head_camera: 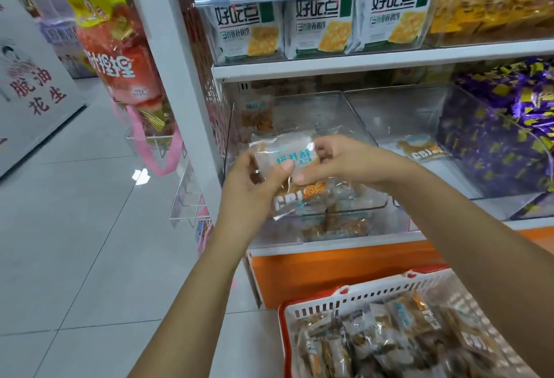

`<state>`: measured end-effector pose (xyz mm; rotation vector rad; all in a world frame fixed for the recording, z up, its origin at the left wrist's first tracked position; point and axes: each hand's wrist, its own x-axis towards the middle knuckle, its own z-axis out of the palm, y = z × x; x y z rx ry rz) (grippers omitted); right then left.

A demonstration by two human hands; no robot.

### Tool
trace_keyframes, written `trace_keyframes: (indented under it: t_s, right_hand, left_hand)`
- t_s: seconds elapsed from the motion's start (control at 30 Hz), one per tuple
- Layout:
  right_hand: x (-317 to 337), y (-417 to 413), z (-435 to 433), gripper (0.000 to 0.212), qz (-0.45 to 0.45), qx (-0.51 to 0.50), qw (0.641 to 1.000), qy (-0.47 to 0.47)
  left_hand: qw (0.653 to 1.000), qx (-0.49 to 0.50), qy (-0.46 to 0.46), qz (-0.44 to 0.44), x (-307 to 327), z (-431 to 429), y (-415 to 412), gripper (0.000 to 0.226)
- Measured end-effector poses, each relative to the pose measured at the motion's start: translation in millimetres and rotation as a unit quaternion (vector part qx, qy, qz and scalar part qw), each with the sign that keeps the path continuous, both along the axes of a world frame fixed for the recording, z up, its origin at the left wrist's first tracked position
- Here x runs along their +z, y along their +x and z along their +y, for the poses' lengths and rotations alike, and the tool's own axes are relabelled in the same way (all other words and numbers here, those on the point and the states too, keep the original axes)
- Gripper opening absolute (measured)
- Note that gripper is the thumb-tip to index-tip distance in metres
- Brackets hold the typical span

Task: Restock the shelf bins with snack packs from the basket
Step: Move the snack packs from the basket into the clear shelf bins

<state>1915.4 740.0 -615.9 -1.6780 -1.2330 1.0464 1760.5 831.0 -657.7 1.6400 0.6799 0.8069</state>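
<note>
Shelf unit (359, 62): we note white boards in two tiers, with an orange base panel below.
Floor (75, 227): pale glossy tiles, left of the unit.
Purple bag (503, 137): large and foil-wrapped, on the lower tier at far right.
Basket (344, 302): white slotted walls and a red rim, on the floor at lower right, heaped with basket packs (389, 338) in clear wrap.
Left bin (317, 107): clear plastic on the lower tier. A few binned packs (338, 221) lie at its front and one upright pack (257, 113) stands at the back left.
Right bin (404, 116): clear, just beside the left bin. We see a lone pack (422, 149) inside it.
Cracker packs (320, 26): green and white, upright in a row on the upper tier.
Red bag (126, 62): hangs on the unit's left end.
Held snack pack (295, 158): clear wrap with teal lettering, held above the front of the left bin. We cannot tell whether the orange-printed pack beneath it is also held.
Left hand (254, 179): thumb on the pack's face, fingers curled behind it, pinching its left end.
Right hand (344, 161): fingers on the pack's top edge, thumb beneath, pinching its right end.
</note>
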Motion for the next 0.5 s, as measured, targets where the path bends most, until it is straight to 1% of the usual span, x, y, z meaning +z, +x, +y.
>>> trace_keyframes:
  t_s: [0.03,0.07,0.1,0.13,0.17,0.2,0.23,0.27,0.37,0.4,0.47,0.5]
  right_hand:
    - [-1.4,4.2,10.5,0.031,0.002,-0.012,1.000,0.000]
    - [-5.7,11.3,22.0,0.034,0.005,-0.036,0.999,0.003]
    - [-9.4,18.5,33.9,0.039,0.011,-0.068,0.998,0.006]
    - [-12.9,26.8,48.1,0.040,0.028,-0.104,0.994,0.006]
    - [-16.4,34.8,63.7,0.033,0.051,-0.141,0.989,0.012]
    - [-18.7,41.7,80.6,0.023,0.071,-0.175,0.982,0.022]
    - [-19.6,46.0,97.0,0.019,0.082,-0.205,0.975,0.033]
    - [-20.6,50.5,114.8,0.023,0.088,-0.228,0.969,0.044]
    - [-27.2,52.8,158.1,0.043,0.085,-0.243,0.964,0.065]
    - [-30.5,52.1,167.7,0.045,0.067,-0.243,0.965,0.075]
    - [-36.6,51.3,179.8,0.042,0.012,-0.250,0.963,0.098]
    - [-38.4,49.6,183.0,0.041,-0.019,-0.250,0.964,0.095]
  left_hand:
    - [0.999,0.027,0.046,0.005,-2.2,3.6,2.5,0.035]
    - [0.993,0.053,0.104,0.029,-4.9,7.4,3.3,0.037]
    - [0.979,0.077,0.173,0.072,-8.3,11.4,3.0,0.038]
    - [0.957,0.096,0.242,0.126,-11.4,14.3,1.4,0.037]
    - [0.933,0.102,0.297,0.176,-15.1,16.4,-0.1,0.033]
    - [0.915,0.096,0.329,0.214,-18.0,17.0,-1.0,0.028]
    - [0.903,0.085,0.346,0.242,-20.2,16.2,-1.3,0.024]
    - [0.893,0.076,0.354,0.267,-22.5,15.0,-1.3,0.023]
    - [0.880,0.063,0.361,0.303,-28.9,13.5,-1.9,0.024]
    - [0.879,0.063,0.363,0.302,-30.1,13.8,-2.1,0.024]
    - [0.881,0.062,0.362,0.298,-31.1,13.5,-3.1,0.025]
    - [0.884,0.060,0.357,0.294,-30.8,13.2,-3.7,0.025]
